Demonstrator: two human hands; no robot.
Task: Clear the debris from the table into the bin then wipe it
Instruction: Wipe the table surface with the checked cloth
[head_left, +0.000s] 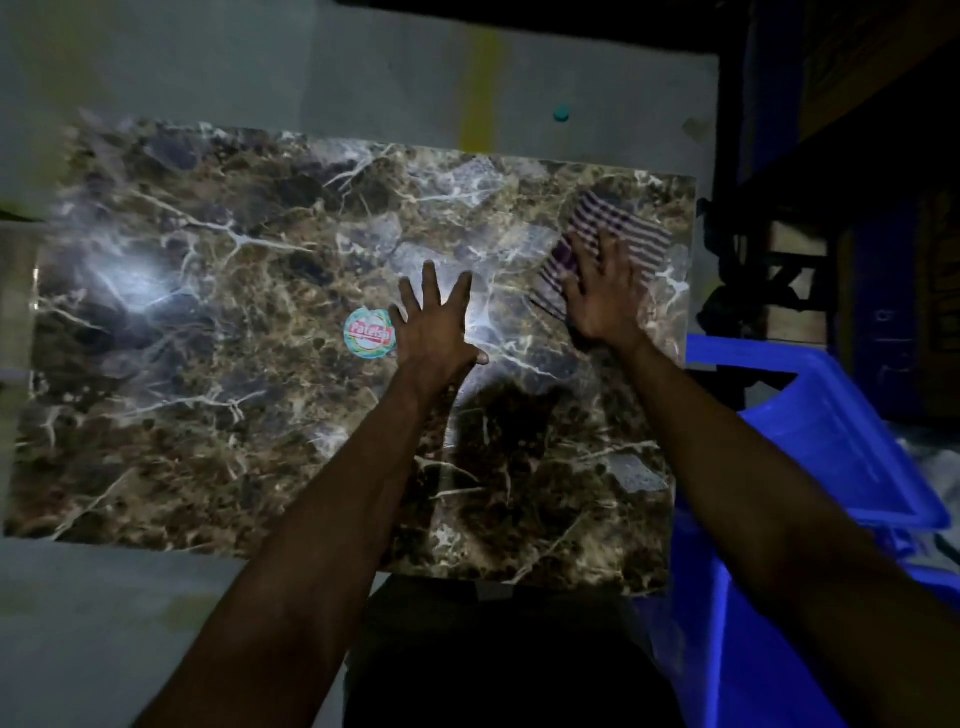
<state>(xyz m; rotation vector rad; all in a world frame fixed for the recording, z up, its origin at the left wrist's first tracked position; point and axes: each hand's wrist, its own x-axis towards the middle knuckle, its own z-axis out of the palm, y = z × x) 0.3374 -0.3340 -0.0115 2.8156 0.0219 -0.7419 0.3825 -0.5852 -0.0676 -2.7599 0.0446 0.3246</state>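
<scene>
A dim room is showing, with the floor (156, 67) lying pale grey around a low table (182, 389) whose top is patterned like dark brown marble with white veins. A bright glare is sitting on the table's left part. No loose debris is showing on the top.

Near the middle of the table a round sticker (369, 333) with red lettering is lying flat on the surface. Just to its right the left hand (435, 325) is resting palm down on the table, its fingers straight and spread wide, holding nothing; the edge of the hand is touching or nearly touching the sticker, and which cannot be told.

Further right, near the table's far right corner, the right hand (605, 296) is pressing down on a striped cloth (613, 239), fingers spread flat over it rather than curled round it. The cloth is lying on the table top, with its far part showing beyond the fingertips.

On the floor beyond the table a small teal cap (561, 113) is lying well apart from everything else.

At the right edge a blue bin (831, 467) is standing just beside the table, its rim close to the table's right side.
</scene>
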